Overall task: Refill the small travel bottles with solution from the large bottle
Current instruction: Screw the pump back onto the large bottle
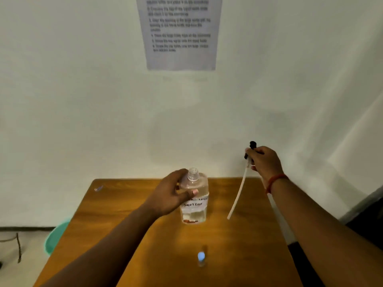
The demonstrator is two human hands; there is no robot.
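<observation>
The large clear bottle [194,200] stands upright on the wooden table [124,214], its neck uncapped and a handwritten label on its front. My left hand [174,193] grips it around the shoulder from the left. My right hand [266,162] is raised to the right of the bottle and holds the black pump head [251,148], whose long white dip tube [237,195] hangs down over the table. A small travel bottle [201,258] with a pale blue cap stands near the table's front, blurred.
A printed instruction sheet [180,32] is stuck on the white wall behind the table. A green plastic tub [57,237] sits on the floor at the left. A small clear item [98,188] lies at the table's far left corner.
</observation>
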